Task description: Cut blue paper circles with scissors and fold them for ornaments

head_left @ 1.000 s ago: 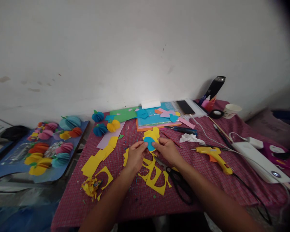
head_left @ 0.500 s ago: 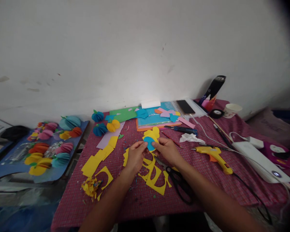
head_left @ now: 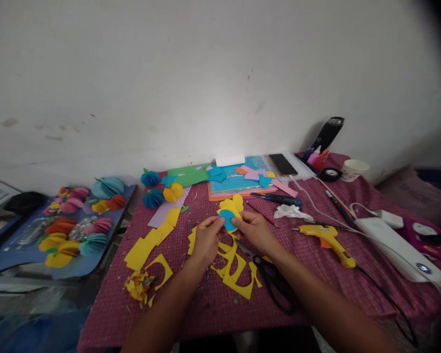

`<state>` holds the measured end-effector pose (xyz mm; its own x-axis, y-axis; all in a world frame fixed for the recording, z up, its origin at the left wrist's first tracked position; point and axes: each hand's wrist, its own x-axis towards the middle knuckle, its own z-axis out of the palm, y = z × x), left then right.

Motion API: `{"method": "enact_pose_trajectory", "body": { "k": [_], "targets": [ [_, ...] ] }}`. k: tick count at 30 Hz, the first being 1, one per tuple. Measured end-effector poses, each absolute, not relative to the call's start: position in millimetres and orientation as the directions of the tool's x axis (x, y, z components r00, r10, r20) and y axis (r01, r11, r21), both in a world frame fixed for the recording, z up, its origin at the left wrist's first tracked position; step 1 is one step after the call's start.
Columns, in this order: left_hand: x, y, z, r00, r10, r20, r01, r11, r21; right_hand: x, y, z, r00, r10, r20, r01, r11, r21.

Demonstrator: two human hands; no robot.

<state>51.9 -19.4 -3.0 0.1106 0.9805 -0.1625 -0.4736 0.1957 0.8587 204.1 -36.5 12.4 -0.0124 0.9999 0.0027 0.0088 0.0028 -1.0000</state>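
Observation:
A blue paper circle [head_left: 228, 220] is pinched between both hands over the middle of the table. My left hand [head_left: 208, 237] grips its left edge with thumb and fingers. On the other edge, my right hand [head_left: 255, 231] holds it with the thumb on top. Just beyond lie yellow paper circles [head_left: 236, 202], partly covered by the blue one. Yellow paper offcuts [head_left: 238, 279] with rounded cut-outs are spread below the hands. Black-handled scissors [head_left: 274, 282] rest beside my right wrist, partly hidden by the forearm.
A yellow glue gun [head_left: 327, 239] lies to the right, near a white power bank [head_left: 393, 250] and a paper cup [head_left: 354, 169]. Colored paper sheets [head_left: 220, 184] and a phone [head_left: 282, 164] lie at the back. Finished paper pumpkins [head_left: 61, 249] sit on a blue side table [head_left: 18, 255].
Both hands keep the same hold on the blue circle. The whole view has shifted very slightly; nothing on the table has visibly moved.

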Motion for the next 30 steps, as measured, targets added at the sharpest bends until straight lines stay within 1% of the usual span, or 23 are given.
{"method": "enact_pose_trajectory", "body": {
  "k": [6,13,20,22,24,27,30],
  "targets": [
    [51.4,-19.4,-4.1,0.131,0.981,-0.146,-0.468,0.191,0.863,205.7,-35.1,8.4,-0.019,1.0,0.008,0.051,0.009,-0.999],
    [49.8,-20.3,-1.5,0.172,0.978,-0.12,-0.385,0.178,0.905,208.8,-35.0,11.9,-0.025,0.999,0.043,0.165,0.047,-0.985],
    [45.8,-19.7,-3.7,0.206,0.971,-0.124,-0.298,0.183,0.937,212.5,-34.6,10.5,-0.111,0.987,0.118,0.26,0.144,-0.955],
    [45.3,-19.6,-4.5,0.225,0.967,-0.123,-0.279,0.185,0.942,213.4,-34.2,10.5,-0.141,0.983,0.114,0.245,0.146,-0.958],
    [45.9,-19.8,-5.0,0.226,0.968,-0.108,-0.276,0.17,0.946,213.4,-33.8,11.1,-0.144,0.987,0.074,0.197,0.101,-0.975],
    [48.1,-20.5,-4.3,0.198,0.976,-0.096,-0.304,0.154,0.94,212.3,-33.3,12.1,-0.116,0.993,-0.015,0.084,-0.005,-0.996],
    [49.9,-20.9,-1.4,0.168,0.98,-0.104,-0.367,0.161,0.916,210.7,-33.3,11.3,-0.131,0.99,-0.047,-0.04,-0.053,-0.998]
  ]
}}
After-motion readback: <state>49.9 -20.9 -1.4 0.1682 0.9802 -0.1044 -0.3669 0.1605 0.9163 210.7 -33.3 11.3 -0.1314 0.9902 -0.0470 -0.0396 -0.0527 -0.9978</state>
